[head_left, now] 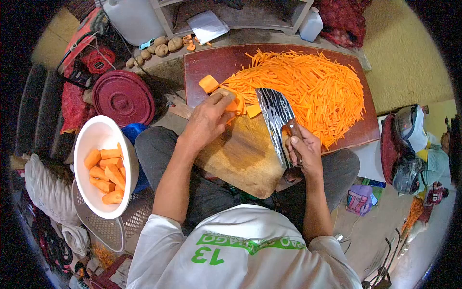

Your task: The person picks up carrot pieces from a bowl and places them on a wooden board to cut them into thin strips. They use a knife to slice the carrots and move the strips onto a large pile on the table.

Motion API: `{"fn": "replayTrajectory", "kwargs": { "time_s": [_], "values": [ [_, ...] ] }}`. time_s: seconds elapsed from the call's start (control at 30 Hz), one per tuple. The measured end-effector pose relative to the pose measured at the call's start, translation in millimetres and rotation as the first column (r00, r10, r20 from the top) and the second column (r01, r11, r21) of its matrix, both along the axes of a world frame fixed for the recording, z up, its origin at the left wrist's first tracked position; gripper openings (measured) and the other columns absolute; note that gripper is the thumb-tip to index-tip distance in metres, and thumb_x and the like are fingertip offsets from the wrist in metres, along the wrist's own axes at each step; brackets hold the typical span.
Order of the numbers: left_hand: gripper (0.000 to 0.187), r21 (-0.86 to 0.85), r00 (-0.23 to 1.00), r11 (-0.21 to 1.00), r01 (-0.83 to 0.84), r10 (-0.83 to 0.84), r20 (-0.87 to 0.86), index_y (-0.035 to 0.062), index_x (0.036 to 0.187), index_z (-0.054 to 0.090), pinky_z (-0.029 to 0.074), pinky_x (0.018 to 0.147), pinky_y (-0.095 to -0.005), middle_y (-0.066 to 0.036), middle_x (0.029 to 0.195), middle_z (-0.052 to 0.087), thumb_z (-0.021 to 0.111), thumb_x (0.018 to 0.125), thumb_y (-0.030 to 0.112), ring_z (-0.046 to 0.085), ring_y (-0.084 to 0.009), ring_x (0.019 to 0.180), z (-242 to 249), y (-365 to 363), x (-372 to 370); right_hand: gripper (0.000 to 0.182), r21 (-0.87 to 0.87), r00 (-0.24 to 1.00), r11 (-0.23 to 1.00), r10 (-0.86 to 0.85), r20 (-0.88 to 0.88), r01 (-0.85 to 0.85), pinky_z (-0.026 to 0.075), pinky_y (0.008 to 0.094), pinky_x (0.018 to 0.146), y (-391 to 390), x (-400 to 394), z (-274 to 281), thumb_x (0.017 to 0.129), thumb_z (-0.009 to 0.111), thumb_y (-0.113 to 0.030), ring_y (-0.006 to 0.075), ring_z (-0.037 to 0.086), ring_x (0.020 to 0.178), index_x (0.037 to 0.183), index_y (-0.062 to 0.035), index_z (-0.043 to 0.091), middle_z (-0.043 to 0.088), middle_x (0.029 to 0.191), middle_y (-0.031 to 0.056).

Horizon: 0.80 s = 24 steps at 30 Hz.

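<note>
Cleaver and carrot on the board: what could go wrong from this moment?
1. The left hand pins carrot pieces right beside the cleaver in the right hand; fingertips could be nicked.
2. The round wooden board seems to rest on the person's lap and may shift.
3. The carrot strips pile near the edge of the red board and might spill.

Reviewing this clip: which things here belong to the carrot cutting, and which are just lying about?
In use:
right hand gripping the cleaver
left hand holding a carrot piece
wooden cutting board
carrot strips
white bowl of carrot chunks

Lying about:
red lid
potatoes
white jug
mesh basket
</note>
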<state>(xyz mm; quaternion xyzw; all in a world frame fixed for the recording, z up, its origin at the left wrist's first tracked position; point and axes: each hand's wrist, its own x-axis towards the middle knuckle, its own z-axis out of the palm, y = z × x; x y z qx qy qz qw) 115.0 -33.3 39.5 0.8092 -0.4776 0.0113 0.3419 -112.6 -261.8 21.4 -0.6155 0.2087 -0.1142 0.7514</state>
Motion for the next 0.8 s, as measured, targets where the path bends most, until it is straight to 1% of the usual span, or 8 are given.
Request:
{"fn": "replayTrajectory", "kwargs": {
  "time_s": [0.17, 0.27, 0.37, 0.47, 0.57, 0.77, 0.8],
  "values": [
    [0.046, 0.075, 1.000, 0.997, 0.014, -0.012, -0.028, 0.0009, 0.134, 0.062, 0.055, 0.097, -0.0506, -0.023, 0.125, 0.066, 0.076, 0.090, 0.008, 0.067, -0.0451, 0.114, -4, -2, 3, 0.050, -0.010, 1.000, 1.000, 0.002, -0.002, -0.002, 0.037, 0.0195, 0.043, 0, 0, 0, 0.106, 0.067, -0.025, 0.0044, 0.049, 0.048, 0.145, 0.0059, 0.058, 0.061, 0.076, 0.0007],
    [0.049, 0.052, 1.000, 0.998, 0.028, -0.027, -0.016, 0.0014, 0.136, 0.061, 0.055, 0.098, -0.0501, -0.024, 0.124, 0.066, 0.077, 0.091, 0.009, 0.067, -0.0455, 0.114, -5, -2, 3, 0.051, -0.019, 1.000, 1.000, 0.004, -0.004, -0.004, 0.037, 0.0193, 0.043, 0, 0, 1, 0.106, 0.068, -0.026, 0.0043, 0.049, 0.048, 0.144, 0.0059, 0.059, 0.061, 0.077, 0.0006],
    [0.057, 0.019, 1.000, 1.000, 0.012, -0.012, -0.008, 0.0024, 0.140, 0.060, 0.055, 0.099, -0.0503, -0.024, 0.124, 0.066, 0.081, 0.088, 0.011, 0.066, -0.0452, 0.114, -8, -2, 3, 0.052, -0.024, 1.000, 1.000, 0.005, -0.006, -0.005, 0.037, 0.0192, 0.043, 1, 0, 2, 0.106, 0.068, -0.027, 0.0043, 0.049, 0.048, 0.144, 0.0059, 0.059, 0.061, 0.077, 0.0004],
    [0.068, 0.071, 0.999, 0.997, -0.006, 0.009, -0.047, 0.0037, 0.145, 0.057, 0.054, 0.101, -0.0508, -0.025, 0.124, 0.066, 0.085, 0.084, 0.013, 0.066, -0.0450, 0.116, 3, 1, -1, 0.052, -0.022, 1.000, 1.000, 0.006, -0.004, -0.006, 0.036, 0.0191, 0.044, 1, 0, 1, 0.105, 0.069, -0.028, 0.0043, 0.048, 0.048, 0.144, 0.0060, 0.059, 0.061, 0.077, 0.0003],
    [0.076, 0.174, 0.999, 0.985, -0.022, 0.029, -0.040, 0.0046, 0.147, 0.056, 0.052, 0.103, -0.0514, -0.026, 0.125, 0.066, 0.089, 0.080, 0.015, 0.065, -0.0454, 0.118, 0, 3, 0, 0.052, -0.028, 1.000, 1.000, 0.005, -0.011, -0.005, 0.036, 0.0193, 0.044, 1, 0, 2, 0.105, 0.069, -0.028, 0.0042, 0.048, 0.048, 0.144, 0.0062, 0.059, 0.061, 0.077, 0.0003],
    [0.079, 0.179, 0.993, 0.983, -0.030, 0.049, -0.103, 0.0053, 0.149, 0.055, 0.052, 0.103, -0.0514, -0.026, 0.117, 0.069, 0.089, 0.078, 0.011, 0.064, -0.0464, 0.117, 1, 2, 0, 0.051, -0.017, 1.000, 1.000, 0.017, -0.023, -0.017, 0.036, 0.0193, 0.044, 0, 1, 4, 0.105, 0.069, -0.026, 0.0037, 0.048, 0.048, 0.143, 0.0060, 0.059, 0.062, 0.078, 0.0006],
    [0.078, 0.153, 0.993, 0.988, -0.030, 0.047, -0.112, 0.0051, 0.149, 0.054, 0.052, 0.102, -0.0517, -0.026, 0.117, 0.069, 0.088, 0.078, 0.011, 0.065, -0.0465, 0.116, 1, 2, 0, 0.051, -0.017, 0.999, 1.000, 0.016, -0.028, -0.017, 0.036, 0.0193, 0.044, 0, 1, 5, 0.105, 0.068, -0.026, 0.0036, 0.048, 0.048, 0.143, 0.0059, 0.059, 0.062, 0.078, 0.0005]
  ]
}}
